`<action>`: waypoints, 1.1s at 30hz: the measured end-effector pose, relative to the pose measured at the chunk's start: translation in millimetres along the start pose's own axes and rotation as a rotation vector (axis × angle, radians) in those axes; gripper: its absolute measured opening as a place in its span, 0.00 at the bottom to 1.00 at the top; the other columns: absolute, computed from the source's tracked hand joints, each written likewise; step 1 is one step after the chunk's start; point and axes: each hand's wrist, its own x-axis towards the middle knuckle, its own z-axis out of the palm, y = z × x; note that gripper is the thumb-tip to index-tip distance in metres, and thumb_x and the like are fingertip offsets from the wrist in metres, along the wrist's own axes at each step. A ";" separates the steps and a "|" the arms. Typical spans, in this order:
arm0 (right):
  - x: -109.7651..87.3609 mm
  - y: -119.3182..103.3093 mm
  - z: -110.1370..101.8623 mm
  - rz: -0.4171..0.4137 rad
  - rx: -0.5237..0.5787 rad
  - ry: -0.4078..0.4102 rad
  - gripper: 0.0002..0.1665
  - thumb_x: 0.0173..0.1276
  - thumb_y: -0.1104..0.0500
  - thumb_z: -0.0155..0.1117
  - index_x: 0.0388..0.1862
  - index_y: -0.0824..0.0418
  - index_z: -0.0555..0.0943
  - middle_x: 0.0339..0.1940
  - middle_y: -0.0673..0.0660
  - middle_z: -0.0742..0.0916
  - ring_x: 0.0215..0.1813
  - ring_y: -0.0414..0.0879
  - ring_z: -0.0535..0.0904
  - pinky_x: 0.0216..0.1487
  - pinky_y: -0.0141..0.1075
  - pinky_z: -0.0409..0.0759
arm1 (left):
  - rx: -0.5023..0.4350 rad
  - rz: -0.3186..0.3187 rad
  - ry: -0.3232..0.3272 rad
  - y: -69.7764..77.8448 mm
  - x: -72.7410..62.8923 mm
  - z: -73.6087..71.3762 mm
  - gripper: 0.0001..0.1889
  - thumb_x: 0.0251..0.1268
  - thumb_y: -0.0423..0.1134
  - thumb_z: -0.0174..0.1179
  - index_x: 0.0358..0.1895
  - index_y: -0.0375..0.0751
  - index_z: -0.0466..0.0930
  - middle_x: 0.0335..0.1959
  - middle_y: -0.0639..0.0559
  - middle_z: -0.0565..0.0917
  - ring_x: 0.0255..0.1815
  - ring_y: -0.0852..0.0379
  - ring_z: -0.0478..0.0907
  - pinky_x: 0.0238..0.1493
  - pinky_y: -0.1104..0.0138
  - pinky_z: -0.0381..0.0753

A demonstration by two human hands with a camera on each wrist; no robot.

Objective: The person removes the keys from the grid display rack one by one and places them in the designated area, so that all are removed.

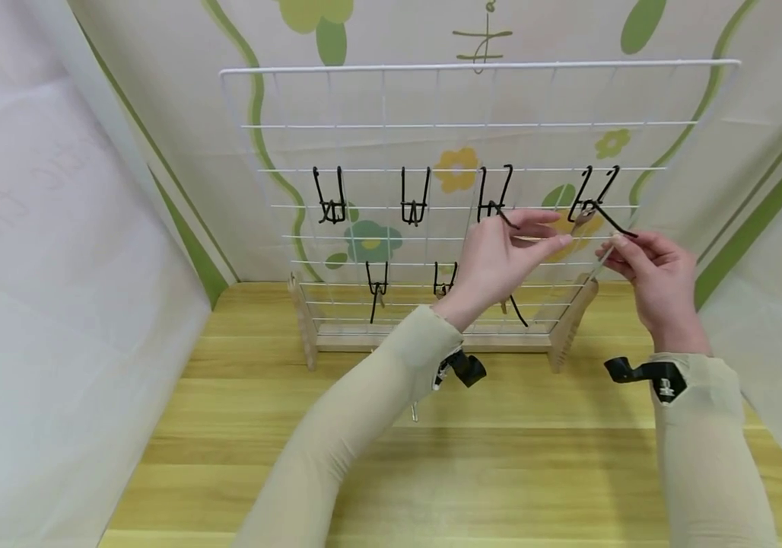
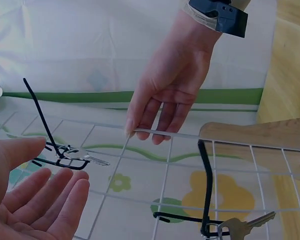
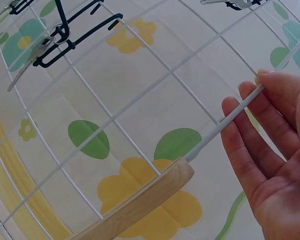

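1. Key point(image 1: 583, 219): hanging on the upper-right black hook point(image 2: 70, 161), just beyond your left fingertips.
2. Your left hand point(image 1: 497, 255): fingers loosely extended, gripping nothing, beside that hook. Your right hand point(image 1: 658, 274): thumb and fingers pinch the side bar of the white wire rack point(image 1: 480, 67).
3. Rack stands upright on wooden feet point(image 1: 572, 323); four hooks in its upper row, more below. Lower-right hook carries another key point(image 2: 240, 229).
4. Surface: yellowish wood-grain tabletop point(image 1: 500, 472), running from under the rack back toward you, beneath both sleeves.
5. Room: flower-printed backdrop point(image 1: 179, 99) behind the rack; white fabric wall point(image 1: 42, 304) on the left, another pale one on the right.
6. Edges: tabletop's left edge slants along the white wall; its far edge meets the backdrop just behind the feet.
7. Room for moving: narrow gap between your hands, the hook's prong jutting into it; wider stretch of wood between your forearms.
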 end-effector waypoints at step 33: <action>-1.8 -1.7 -1.3 -0.055 -0.020 0.014 0.16 0.65 0.77 0.67 0.49 0.87 0.78 0.36 0.66 0.89 0.37 0.54 0.89 0.43 0.41 0.86 | 0.193 -0.002 0.218 -2.0 25.8 59.8 0.06 0.66 0.47 0.71 0.42 0.53 0.91 0.30 0.71 0.85 0.28 0.82 0.74 0.31 0.82 0.73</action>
